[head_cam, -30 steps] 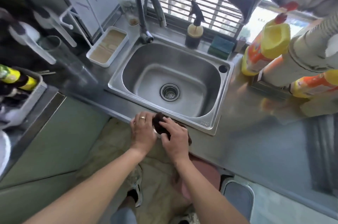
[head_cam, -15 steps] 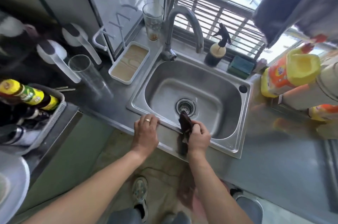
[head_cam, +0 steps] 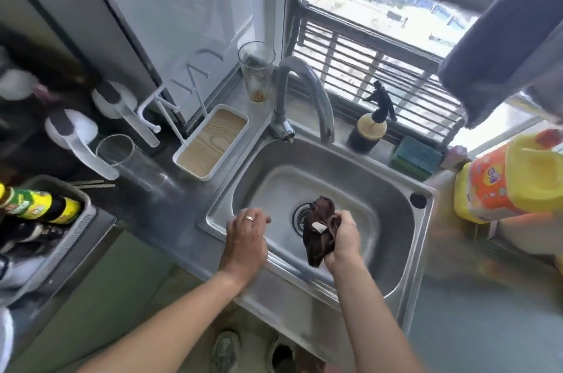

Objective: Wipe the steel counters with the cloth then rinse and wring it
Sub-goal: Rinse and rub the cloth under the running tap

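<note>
With the right hand (head_cam: 344, 238) gripping the bunched dark cloth (head_cam: 320, 232) over the sink (head_cam: 396, 266) near the drain and the left hand (head_cam: 246, 235) open and empty beside it, rinsing seems next, needing the far tap (head_cam: 304, 98) turned on.

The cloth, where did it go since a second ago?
The right hand lifted the dark cloth off the counter's front edge and carried it over the sink basin. The left hand let go and now hovers open. The tap stayed off.
</note>
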